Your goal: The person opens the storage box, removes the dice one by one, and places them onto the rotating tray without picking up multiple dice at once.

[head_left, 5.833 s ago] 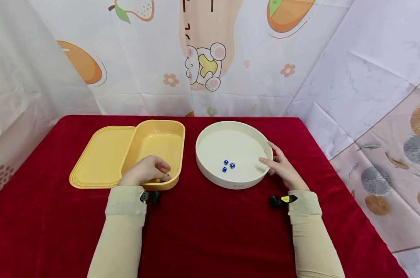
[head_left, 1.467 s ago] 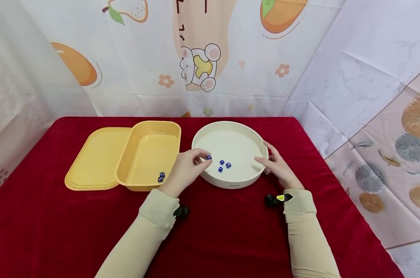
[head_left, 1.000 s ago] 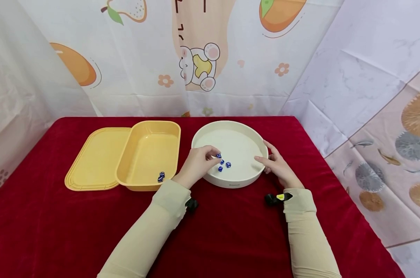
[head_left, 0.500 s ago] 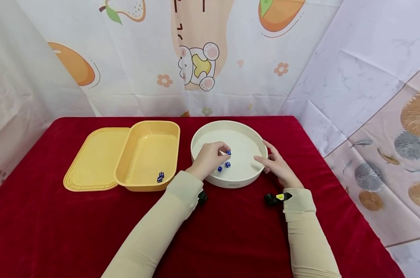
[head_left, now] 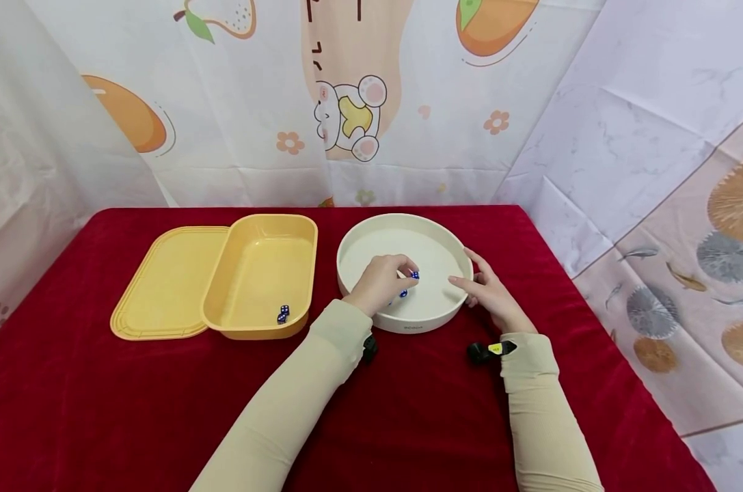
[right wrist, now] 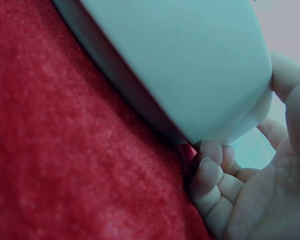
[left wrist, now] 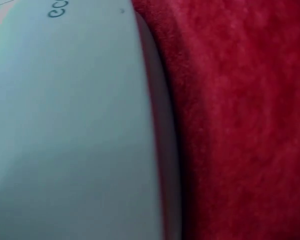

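Observation:
My left hand reaches over the near left rim of a round cream tray and pinches a blue die between thumb and fingertips. Just below those fingertips a second blue die shows on the tray's floor; the hand hides most of what lies beside it. My right hand grips the tray at its right side, thumb over the rim and fingers against the outer wall. In the right wrist view, curled fingers touch the wall's lower edge. Only the tray's outer wall and red cloth appear in the left wrist view.
A yellow rectangular box stands left of the tray, with two blue dice in its near right corner. Its flat yellow lid lies against its left side. Red cloth covers the table, and a printed curtain hangs behind.
My left hand has left the yellow box with a blue die and moved right over the tray, lately covering dice there. My right hand keeps its place on the rim.

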### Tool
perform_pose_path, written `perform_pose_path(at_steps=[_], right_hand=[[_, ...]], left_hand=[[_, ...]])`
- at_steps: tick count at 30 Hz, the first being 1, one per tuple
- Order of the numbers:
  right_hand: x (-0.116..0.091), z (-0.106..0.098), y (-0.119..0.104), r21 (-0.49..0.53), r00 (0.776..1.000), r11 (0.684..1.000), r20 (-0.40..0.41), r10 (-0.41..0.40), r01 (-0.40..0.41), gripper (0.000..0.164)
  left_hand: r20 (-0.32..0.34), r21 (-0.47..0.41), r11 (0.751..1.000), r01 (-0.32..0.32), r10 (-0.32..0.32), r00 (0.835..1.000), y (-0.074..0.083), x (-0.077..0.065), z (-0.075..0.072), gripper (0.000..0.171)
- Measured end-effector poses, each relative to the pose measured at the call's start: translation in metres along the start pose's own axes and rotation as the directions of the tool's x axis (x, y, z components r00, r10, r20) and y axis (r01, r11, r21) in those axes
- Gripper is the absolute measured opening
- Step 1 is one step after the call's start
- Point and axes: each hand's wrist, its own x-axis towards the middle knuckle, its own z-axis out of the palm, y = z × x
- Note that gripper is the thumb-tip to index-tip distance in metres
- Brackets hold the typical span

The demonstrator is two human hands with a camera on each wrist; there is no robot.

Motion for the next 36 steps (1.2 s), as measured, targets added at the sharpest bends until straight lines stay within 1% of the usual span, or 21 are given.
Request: perform_pose_path(at_steps=[5, 21, 32, 36], right_hand=[[-0.0008, 0.0003, -0.0006, 0.007, 1.0, 1.0, 0.003, -0.003, 0.003, 0.083], [-0.004, 0.0001, -0.0047, 0.016, 1.0, 1.0, 0.004, -0.003, 0.003, 0.083], [-0.0028, 0.0002, -0.004, 0.015, 1.0, 1.0, 0.0, 0.001, -0.001, 0.083], [-0.0022, 0.0003, -0.0025, 0.017, 1.0, 1.0, 0.001, -0.006, 0.006, 0.083]], left_hand=[[0.004, 0.038, 0.999, 0.004, -0.005, 1.0, -0.0009, 0.0018, 0.0035, 0.017], [0.01, 0.083, 0.992, 0.094, -0.095, 0.995, -0.0029, 0.001, 0.0056, 0.016], [0.01, 0.129, 0.988, 0.089, -0.091, 0.996, -0.0035, 0.0008, 0.0071, 0.016], [0.017, 0.132, 0.986, 0.103, -0.106, 0.994, -0.0033, 0.0001, 0.0072, 0.017]])
